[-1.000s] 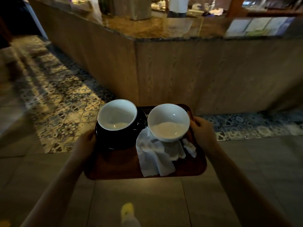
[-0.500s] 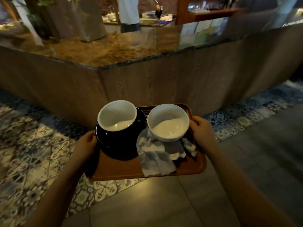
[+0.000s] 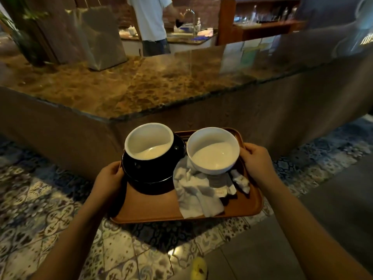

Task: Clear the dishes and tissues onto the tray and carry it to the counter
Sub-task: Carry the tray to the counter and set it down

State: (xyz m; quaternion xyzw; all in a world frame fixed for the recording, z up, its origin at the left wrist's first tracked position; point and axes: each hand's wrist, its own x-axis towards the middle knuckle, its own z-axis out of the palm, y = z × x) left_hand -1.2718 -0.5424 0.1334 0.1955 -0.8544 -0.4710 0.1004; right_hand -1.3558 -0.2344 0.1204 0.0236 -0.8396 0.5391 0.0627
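Observation:
I hold a brown tray (image 3: pixel 157 209) in the air in front of me. My left hand (image 3: pixel 108 178) grips its left edge and my right hand (image 3: pixel 257 158) grips its right edge. On the tray's left stands a black bowl (image 3: pixel 149 176) with a white bowl (image 3: pixel 148 141) tilted inside it. A second white bowl (image 3: pixel 213 150) sits on the right, resting on crumpled white tissues (image 3: pixel 197 197). The stone-topped counter (image 3: pixel 121 87) stands just beyond the tray, its corner pointing at me.
A person in a light shirt (image 3: pixel 150 23) stands behind the counter at a sink. A plant (image 3: pixel 26 33) and a metal box (image 3: pixel 96 37) sit on the counter's left part. Patterned floor tiles (image 3: pixel 40 209) lie below, grey tiles (image 3: pixel 333 209) to the right.
I have walked closer to the counter; its top now fills more of the view and sits nearer the tray. Both hands keep the same grip on the tray.

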